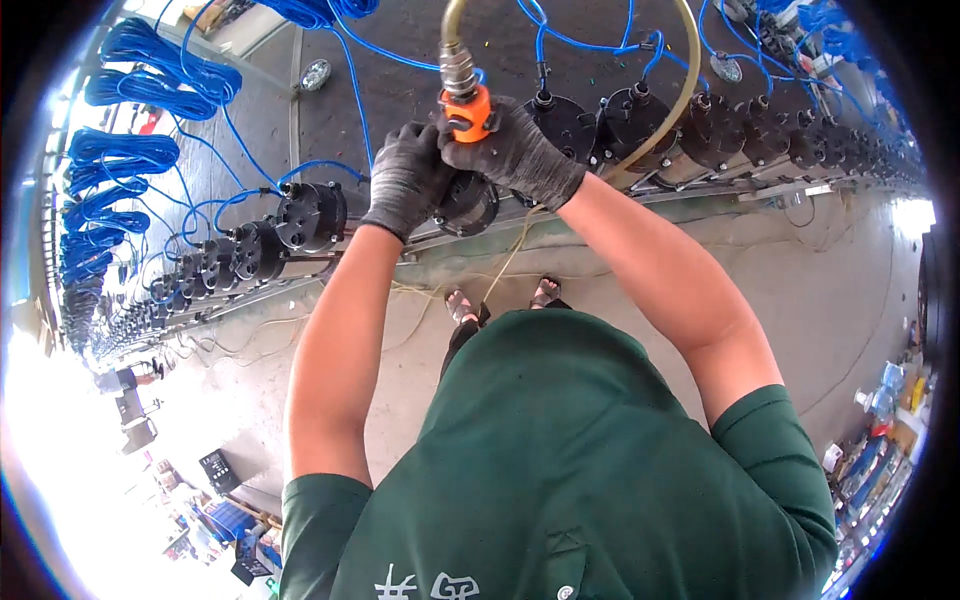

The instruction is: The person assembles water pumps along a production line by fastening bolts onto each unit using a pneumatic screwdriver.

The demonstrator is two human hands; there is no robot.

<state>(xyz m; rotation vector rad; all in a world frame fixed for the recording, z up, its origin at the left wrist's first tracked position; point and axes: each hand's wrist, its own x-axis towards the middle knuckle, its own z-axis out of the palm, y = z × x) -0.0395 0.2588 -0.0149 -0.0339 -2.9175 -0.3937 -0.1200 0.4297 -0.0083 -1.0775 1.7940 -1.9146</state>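
Before a dark surface [410,30], I see an orange, silver-fitted handheld tool [470,104] near a round black casing [470,210]; the grey-gloved right hand [515,152] wraps its fingers around the tool; the grey-gloved left hand [405,180] curls alongside, its hold hidden from me.

White glare [55,430] seemingly hides lower-left detail; outer edges bend.

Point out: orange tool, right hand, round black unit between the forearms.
Orange tool [478,108]: head view, on its orange body.
Right hand [518,155]: head view, back of the grey glove.
Round black unit [469,208]: head view, on its exposed dark face.
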